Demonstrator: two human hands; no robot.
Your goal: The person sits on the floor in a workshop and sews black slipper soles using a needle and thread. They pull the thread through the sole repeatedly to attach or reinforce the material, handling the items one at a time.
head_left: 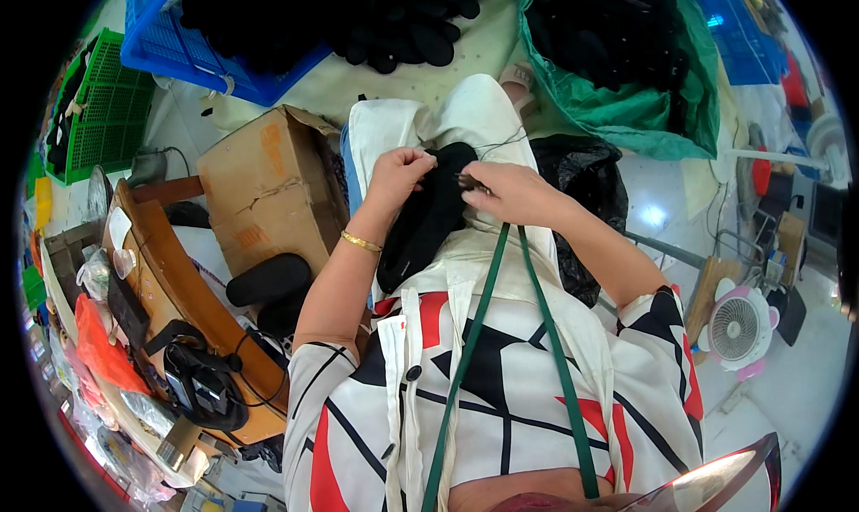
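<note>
A long black cloth shoe [429, 209] lies across the white cloth on my lap. At its left edge, near the upper end, my left hand [398, 179] is closed in a pinch. What those fingertips pinch is too small to tell. My right hand [512, 192] is curled around a small dark metal tool [472, 183], which looks like thread snips and is partly hidden by the fingers. The tool's tip is by the shoe's right side. A thin dark thread [497, 144] runs over the white cloth above my right hand.
A cardboard box [259, 190] stands left of my lap, with black shoes [268, 281] below it. Ahead are a blue crate [192, 55] and a green sack [573, 109] of black pieces. A black plastic bag [586, 199] and a fan [738, 327] are at right.
</note>
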